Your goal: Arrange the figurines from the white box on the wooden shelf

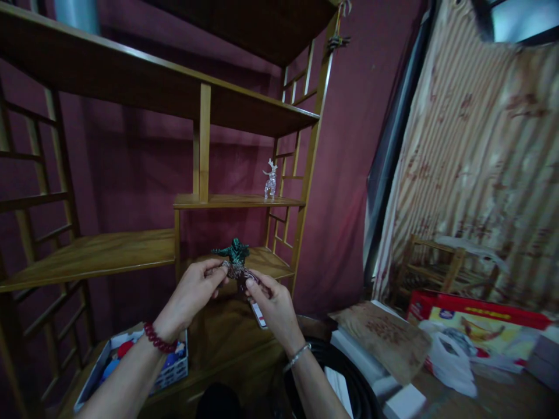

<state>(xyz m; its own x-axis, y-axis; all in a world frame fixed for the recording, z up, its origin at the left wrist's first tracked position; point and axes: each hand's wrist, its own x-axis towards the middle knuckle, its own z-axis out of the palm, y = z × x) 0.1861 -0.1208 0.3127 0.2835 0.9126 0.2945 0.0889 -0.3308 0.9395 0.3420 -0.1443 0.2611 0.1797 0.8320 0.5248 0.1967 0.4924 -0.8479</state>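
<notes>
Between my two hands, in front of the shelf unit, is a small figurine [236,254] with a dark green upper part and a brownish-red, shiny lower part. My left hand [201,286] pinches it from the left side. The fingers of my right hand [266,295] close on its lower right part. My fingertips hide some of its lower half. A clear deer figurine [270,179] stands upright on the shelf board beyond and above my hands. Behind my right hand lies a white card-like or phone-like object [258,315], partly covered.
The wooden shelf unit [204,142] stands against a dark red wall. Low on the left sits a white basket [177,368] with coloured items. On the right are a flat cardboard piece [384,337], a white plastic bag [452,362], a red box [480,327] and a patterned curtain [471,157].
</notes>
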